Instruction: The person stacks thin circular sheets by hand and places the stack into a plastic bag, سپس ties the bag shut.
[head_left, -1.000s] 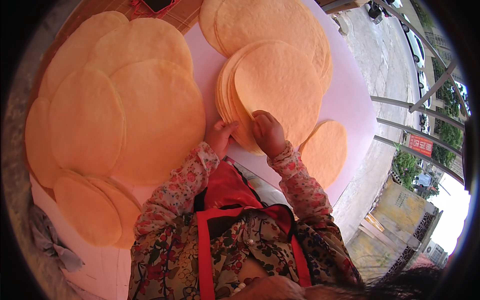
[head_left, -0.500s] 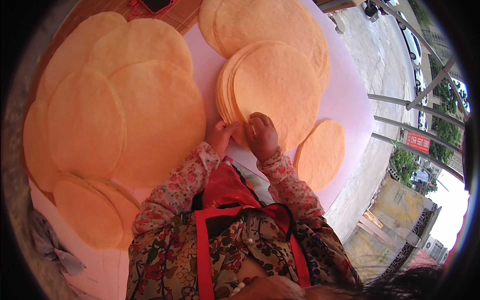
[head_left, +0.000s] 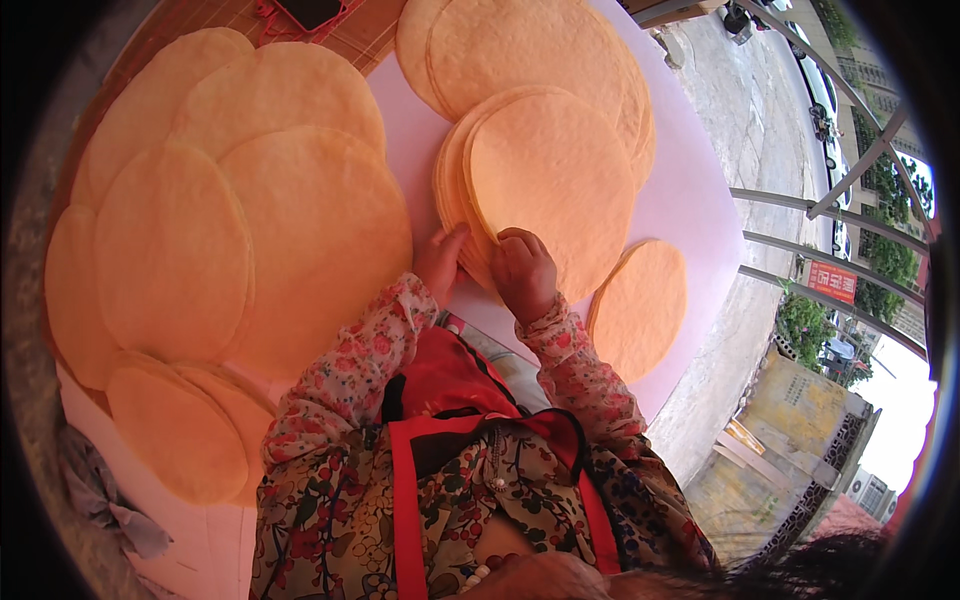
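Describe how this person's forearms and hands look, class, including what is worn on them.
The left hand and right hand wear no gloves. Pale sleeves with pink-and-red flowers cover the forearms, gathered at the wrists; higher up shows a darker garment patterned in red and tan.

Front stack (head_left: 550, 190) is toned plain pale orange, matched by rounds (head_left: 310, 240) left of it. Around the stack, tabletop (head_left: 690, 190) is tinted pinkish white. Below it: sleeves (head_left: 355, 350) printed with pink-red florals, apron (head_left: 445, 375) coloured red, edged black.
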